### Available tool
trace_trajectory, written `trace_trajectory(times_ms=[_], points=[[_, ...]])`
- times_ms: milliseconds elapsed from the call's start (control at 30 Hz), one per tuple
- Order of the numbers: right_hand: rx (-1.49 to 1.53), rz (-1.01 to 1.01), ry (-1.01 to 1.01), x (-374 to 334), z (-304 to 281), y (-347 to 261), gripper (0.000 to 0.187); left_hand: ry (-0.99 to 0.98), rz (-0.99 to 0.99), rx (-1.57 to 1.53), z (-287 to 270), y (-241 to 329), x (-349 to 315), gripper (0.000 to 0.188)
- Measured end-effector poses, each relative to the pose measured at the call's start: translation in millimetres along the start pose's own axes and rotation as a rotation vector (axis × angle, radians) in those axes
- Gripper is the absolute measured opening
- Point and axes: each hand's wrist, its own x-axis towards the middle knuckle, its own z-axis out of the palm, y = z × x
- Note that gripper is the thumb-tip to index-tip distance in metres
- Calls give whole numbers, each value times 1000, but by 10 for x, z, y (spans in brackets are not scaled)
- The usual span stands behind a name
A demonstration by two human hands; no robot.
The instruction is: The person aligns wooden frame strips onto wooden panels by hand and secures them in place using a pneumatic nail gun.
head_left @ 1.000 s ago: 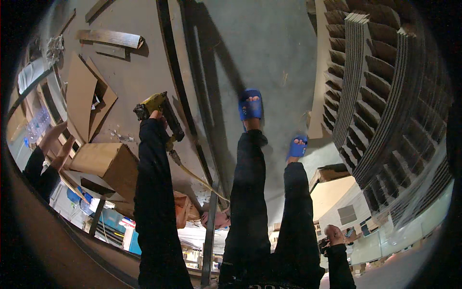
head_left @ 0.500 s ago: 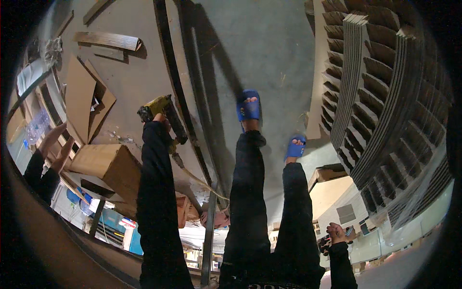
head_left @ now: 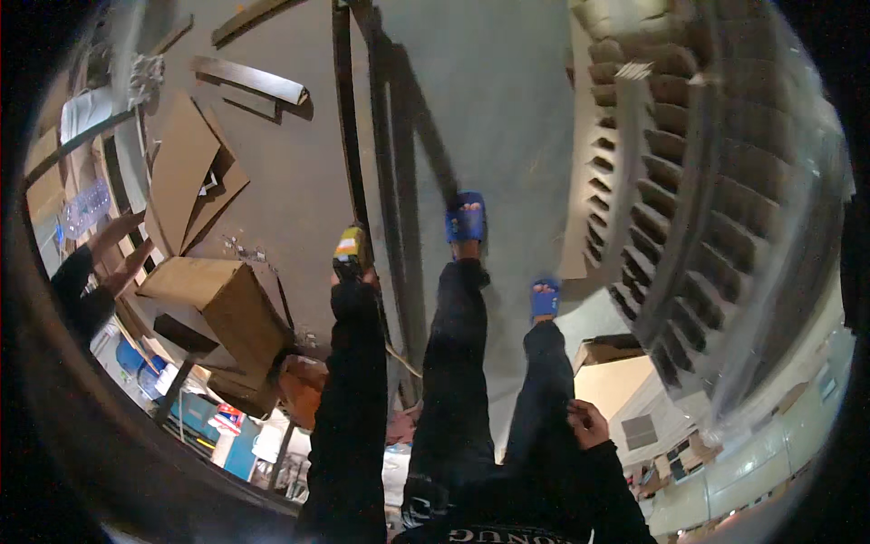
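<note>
My left hand (head_left: 355, 276) is closed around a yellow and black nail gun (head_left: 348, 252), held out ahead of me above the floor beside a dark metal rail. The gun hides most of the fingers. A pale hose (head_left: 404, 361) trails behind my left forearm. My right hand (head_left: 590, 424) hangs low by my right thigh, its fingers loosely curled and nothing visible in them. Another person's two hands (head_left: 116, 234), in dark sleeves, reach in at the far left.
A cardboard box (head_left: 243, 313) stands left of my left arm. Flat cardboard (head_left: 186, 172) and a wooden piece (head_left: 249, 79) lie beyond it. The dark rail (head_left: 348, 118) runs along the floor. Stacked slotted cardboard (head_left: 671, 199) lines the right side. My feet wear blue slippers (head_left: 465, 218).
My left hand has moved right and nearer with the nail gun, which now points more away from me. My right hand has swung in toward my thigh. The whole view has shifted.
</note>
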Motion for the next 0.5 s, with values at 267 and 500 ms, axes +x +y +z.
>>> trace_trajectory(times_ms=[267,500], points=[[66,-366,-81,-325,-199,-391,34,45,488,82,720,-798,-2307,38],[-299,-916,-138,-728,-670,25,26,554,657,55,1894,-861,-3595,42]])
